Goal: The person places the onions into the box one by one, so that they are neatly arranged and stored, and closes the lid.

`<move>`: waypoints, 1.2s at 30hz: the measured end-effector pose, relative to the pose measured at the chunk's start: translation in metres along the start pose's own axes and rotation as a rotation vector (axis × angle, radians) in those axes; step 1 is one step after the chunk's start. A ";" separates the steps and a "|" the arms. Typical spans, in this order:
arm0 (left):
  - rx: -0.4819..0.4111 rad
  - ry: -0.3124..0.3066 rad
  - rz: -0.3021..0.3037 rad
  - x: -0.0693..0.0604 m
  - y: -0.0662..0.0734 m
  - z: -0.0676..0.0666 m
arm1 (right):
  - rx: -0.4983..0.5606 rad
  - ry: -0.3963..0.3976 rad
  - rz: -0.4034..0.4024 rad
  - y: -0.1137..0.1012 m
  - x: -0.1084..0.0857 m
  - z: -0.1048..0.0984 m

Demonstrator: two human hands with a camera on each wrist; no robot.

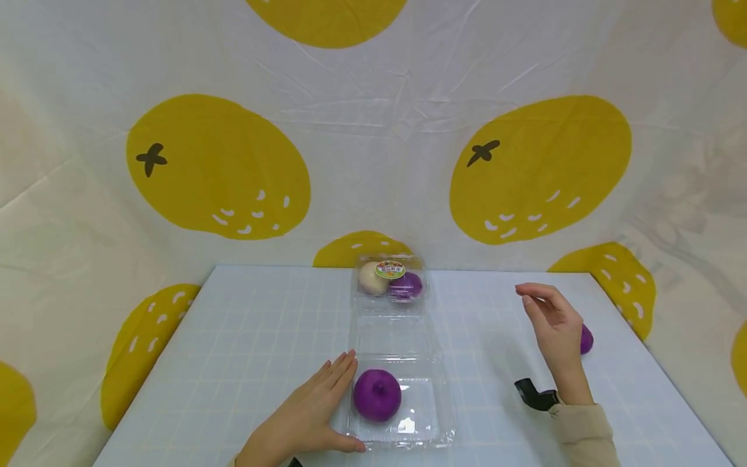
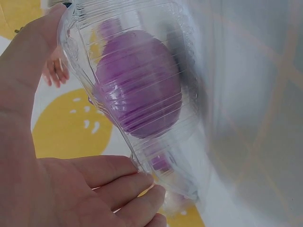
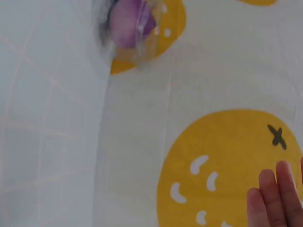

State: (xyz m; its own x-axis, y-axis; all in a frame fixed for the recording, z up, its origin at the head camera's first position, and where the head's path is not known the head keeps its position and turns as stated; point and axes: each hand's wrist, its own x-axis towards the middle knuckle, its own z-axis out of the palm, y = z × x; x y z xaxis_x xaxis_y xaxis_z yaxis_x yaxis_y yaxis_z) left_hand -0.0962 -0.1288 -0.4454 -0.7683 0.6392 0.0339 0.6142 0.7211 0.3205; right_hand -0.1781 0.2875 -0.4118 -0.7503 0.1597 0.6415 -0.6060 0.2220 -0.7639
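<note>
A clear plastic clamshell box lies with its lid laid back, and a purple round object sits in its left part. My left hand touches the box's left side, fingers straight and thumb at the near corner; in the left wrist view the hand lies along the rim beside the purple object. My right hand is raised over the right side of the table, fingers bent loosely and nothing between them. Behind its wrist another purple object is partly hidden.
At the table's back edge stands a closed clear box with a label, holding a cream round object and a purple one. Behind the table hangs a white cloth with yellow fruit prints.
</note>
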 end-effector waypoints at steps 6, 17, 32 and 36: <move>-0.005 -0.004 -0.003 0.000 0.001 0.000 | -0.199 0.083 0.099 0.009 0.003 -0.021; -0.005 0.004 0.004 -0.002 -0.001 0.002 | -0.286 0.176 0.261 0.032 0.000 -0.055; 0.003 0.007 0.005 0.000 0.000 0.002 | -0.307 0.170 0.587 0.062 -0.016 -0.112; 0.008 0.017 0.015 -0.001 0.000 0.002 | -0.282 0.109 0.659 0.068 -0.023 -0.119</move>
State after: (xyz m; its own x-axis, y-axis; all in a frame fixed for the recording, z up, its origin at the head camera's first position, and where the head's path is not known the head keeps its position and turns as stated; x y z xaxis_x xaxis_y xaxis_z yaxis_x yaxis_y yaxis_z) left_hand -0.0955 -0.1290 -0.4474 -0.7617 0.6456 0.0552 0.6273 0.7135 0.3120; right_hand -0.1705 0.4134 -0.4700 -0.8965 0.4376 0.0688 0.0650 0.2835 -0.9568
